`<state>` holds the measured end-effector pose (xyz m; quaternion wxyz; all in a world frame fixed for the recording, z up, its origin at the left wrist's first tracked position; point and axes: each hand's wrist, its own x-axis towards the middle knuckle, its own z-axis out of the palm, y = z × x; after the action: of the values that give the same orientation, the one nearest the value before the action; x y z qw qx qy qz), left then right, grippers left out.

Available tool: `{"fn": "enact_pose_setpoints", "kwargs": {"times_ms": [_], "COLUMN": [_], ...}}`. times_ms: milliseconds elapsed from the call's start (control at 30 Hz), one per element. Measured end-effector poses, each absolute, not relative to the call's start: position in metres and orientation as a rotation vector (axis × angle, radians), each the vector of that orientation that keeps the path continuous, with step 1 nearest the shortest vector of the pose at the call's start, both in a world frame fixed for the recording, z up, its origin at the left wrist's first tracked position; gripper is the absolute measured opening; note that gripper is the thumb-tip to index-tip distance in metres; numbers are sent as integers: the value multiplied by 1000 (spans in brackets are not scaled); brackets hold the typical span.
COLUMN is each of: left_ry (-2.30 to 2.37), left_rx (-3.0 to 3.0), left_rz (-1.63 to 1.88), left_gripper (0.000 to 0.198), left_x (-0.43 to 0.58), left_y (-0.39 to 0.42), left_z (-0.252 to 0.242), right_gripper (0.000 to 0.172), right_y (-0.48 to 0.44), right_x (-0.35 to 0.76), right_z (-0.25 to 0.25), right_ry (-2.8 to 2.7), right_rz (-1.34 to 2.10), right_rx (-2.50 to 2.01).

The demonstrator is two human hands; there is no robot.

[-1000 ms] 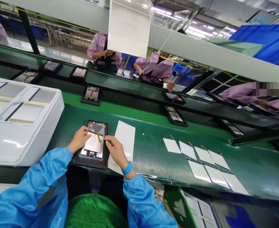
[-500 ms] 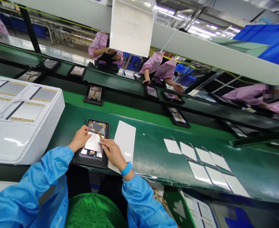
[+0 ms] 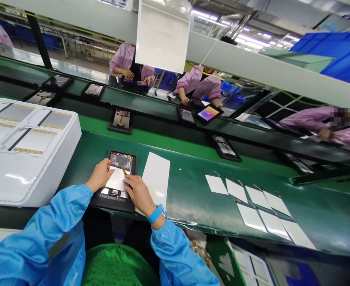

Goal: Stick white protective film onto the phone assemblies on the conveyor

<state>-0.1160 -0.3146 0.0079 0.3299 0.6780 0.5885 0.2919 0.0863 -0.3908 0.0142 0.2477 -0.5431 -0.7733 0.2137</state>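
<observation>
An opened tablet (image 3: 121, 159) lies in a black holder (image 3: 115, 204) on the green bench in front of me, its circuit board bare at the far end. A flat white battery (image 3: 115, 180) rests in the tablet's middle. My left hand (image 3: 100, 174) has its thumb and fingers closed at the battery's left edge, near thin wires by the board. At the right edge, my right hand (image 3: 139, 194) has its fingers closed against the battery, just beneath an orange flex cable (image 3: 123, 171). The fingertips partly cover both edges.
A stack of white plastic trays (image 3: 55, 159) with batteries stands at left. Beside the holder lies a white sheet (image 3: 157, 178). Several batteries (image 3: 250, 216) are laid out at right. Beyond runs a green conveyor (image 3: 165, 145) carrying tablets in holders; co-workers in pink sit opposite.
The battery lies flatter and a little further left in the tablet, and my right hand has shifted slightly left. Tablets on the conveyor have moved right. A co-worker opposite now tilts up a lit tablet.
</observation>
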Motion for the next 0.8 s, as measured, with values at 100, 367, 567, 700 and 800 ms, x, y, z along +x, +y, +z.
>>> {"fn": "enact_pose_setpoints", "kwargs": {"times_ms": [100, 367, 567, 700, 800], "left_ry": [1591, 1720, 1730, 1806, 1946], "left_rx": [1899, 2073, 2115, 2215, 2225], "left_rz": [638, 370, 398, 371, 455], "left_gripper": [12, 10, 13, 22, 49], "left_x": [-116, -111, -107, -111, -118], "left_y": [-315, -322, -322, -322, -322], "left_z": [11, 30, 34, 32, 22], "right_gripper": [31, 32, 29, 26, 26], "right_y": [-392, -395, -396, -396, -397], "right_x": [86, 84, 81, 80, 81], "right_z": [12, 13, 15, 11, 9], "right_ry": [-2119, -2183, -2261, -2304, -2309], "right_rz": [552, 496, 417, 355, 329], "right_rx": [-1477, -1479, -1479, -1473, -1455]}}
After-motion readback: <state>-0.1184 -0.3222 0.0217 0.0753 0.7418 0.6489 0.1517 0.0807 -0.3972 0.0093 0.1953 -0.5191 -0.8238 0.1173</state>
